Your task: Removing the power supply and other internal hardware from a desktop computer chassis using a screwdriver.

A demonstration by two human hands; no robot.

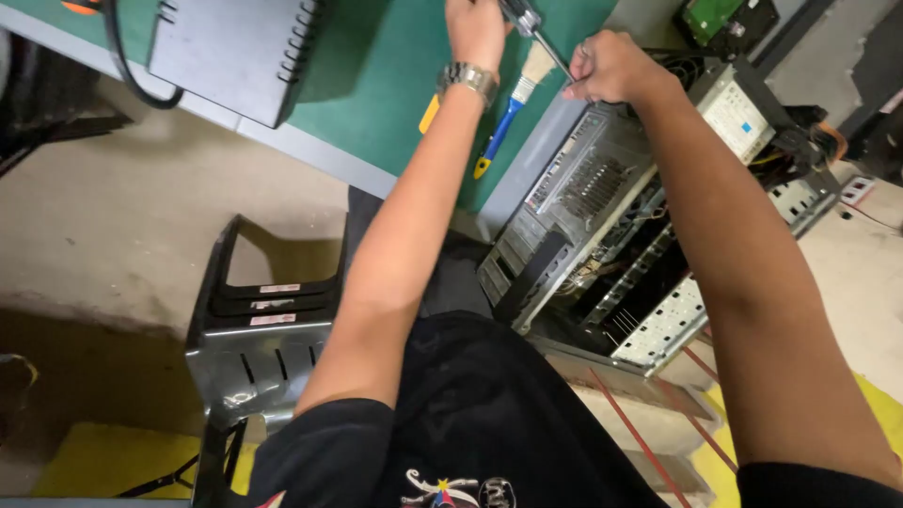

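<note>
Your right hand is closed around the screwdriver shaft, its long axis running toward eleven o'clock. Your left hand grips its handle end, above the open computer case.

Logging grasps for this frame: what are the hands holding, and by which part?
Both hands are on one screwdriver. The left hand grips its handle end at the top edge, the handle mostly out of view. The right hand pinches the metal shaft lower down, above the open computer case.

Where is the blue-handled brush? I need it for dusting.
The brush lies on the green mat, top centre of the head view, between the left hand and right hand.
</note>
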